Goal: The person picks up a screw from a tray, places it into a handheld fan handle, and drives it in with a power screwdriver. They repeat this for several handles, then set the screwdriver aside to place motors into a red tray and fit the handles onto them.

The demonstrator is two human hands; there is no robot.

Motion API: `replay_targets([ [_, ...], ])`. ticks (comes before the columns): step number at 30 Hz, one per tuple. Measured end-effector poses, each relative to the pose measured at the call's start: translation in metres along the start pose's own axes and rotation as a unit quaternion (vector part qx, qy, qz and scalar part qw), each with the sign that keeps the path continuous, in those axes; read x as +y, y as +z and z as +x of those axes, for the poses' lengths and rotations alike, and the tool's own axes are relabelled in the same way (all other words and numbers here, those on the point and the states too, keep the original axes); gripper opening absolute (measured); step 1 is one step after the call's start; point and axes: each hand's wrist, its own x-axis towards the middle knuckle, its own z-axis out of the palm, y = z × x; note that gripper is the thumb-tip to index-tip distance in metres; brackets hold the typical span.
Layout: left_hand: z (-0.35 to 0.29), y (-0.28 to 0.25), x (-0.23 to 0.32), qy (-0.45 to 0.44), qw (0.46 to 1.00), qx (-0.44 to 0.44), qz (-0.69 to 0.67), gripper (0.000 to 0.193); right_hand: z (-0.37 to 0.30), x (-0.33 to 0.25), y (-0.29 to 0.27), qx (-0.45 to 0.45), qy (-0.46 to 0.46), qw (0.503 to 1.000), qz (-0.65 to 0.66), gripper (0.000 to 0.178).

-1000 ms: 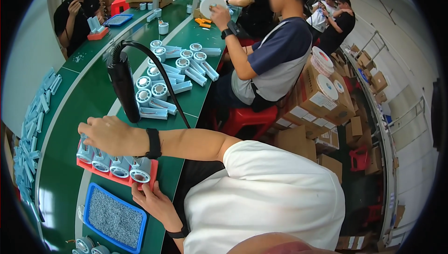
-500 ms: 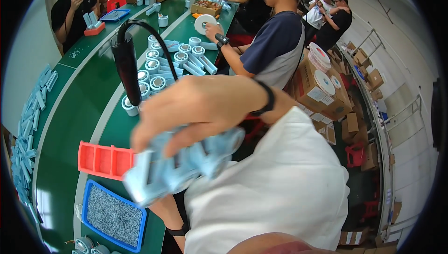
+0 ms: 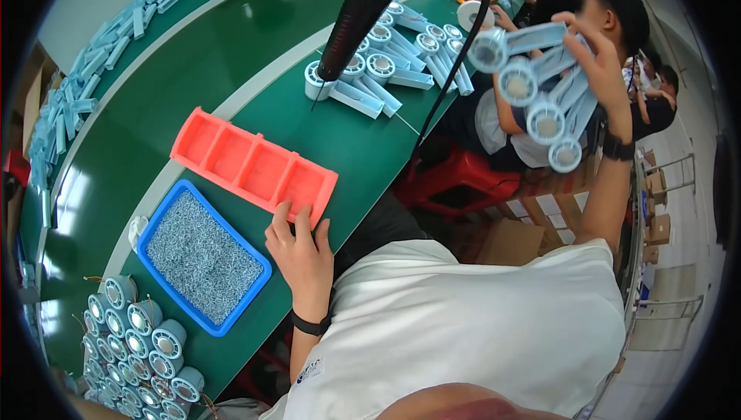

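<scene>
My right hand (image 3: 603,61) is raised to the right, off the table, shut on a bunch of several light blue long-handled parts with round ends (image 3: 532,84). My left hand (image 3: 303,254) lies on the green table (image 3: 193,72), fingertips resting on the near end of an empty red tray with several compartments (image 3: 251,164). The hand is not closed around the tray.
A blue tray of small screws (image 3: 202,259) sits left of my left hand. A black power screwdriver (image 3: 363,11) hangs over a pile of blue parts (image 3: 386,65). Round blue parts (image 3: 139,343) crowd the near left corner. A co-worker (image 3: 610,11) sits to the right, above a red stool (image 3: 463,181) and boxes (image 3: 509,242).
My right hand lifted the blue parts out of the red tray and swung them up and to the right. The tray now stands empty, and my left hand stayed at its near end.
</scene>
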Motion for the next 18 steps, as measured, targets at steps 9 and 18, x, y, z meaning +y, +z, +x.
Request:
replay_targets([
  [9, 0.005, 0.000, 0.003, -0.008, 1.000, -0.010, 0.008, 0.034, 0.192, 0.218, 0.051, 0.393, 0.072, 0.902, -0.165, 0.046],
  [18, 0.008, 0.003, 0.007, -0.046, 0.998, -0.050, 0.017, 0.034, 0.303, 0.347, 0.214, 0.562, 0.254, 0.787, -0.034, 0.041],
])
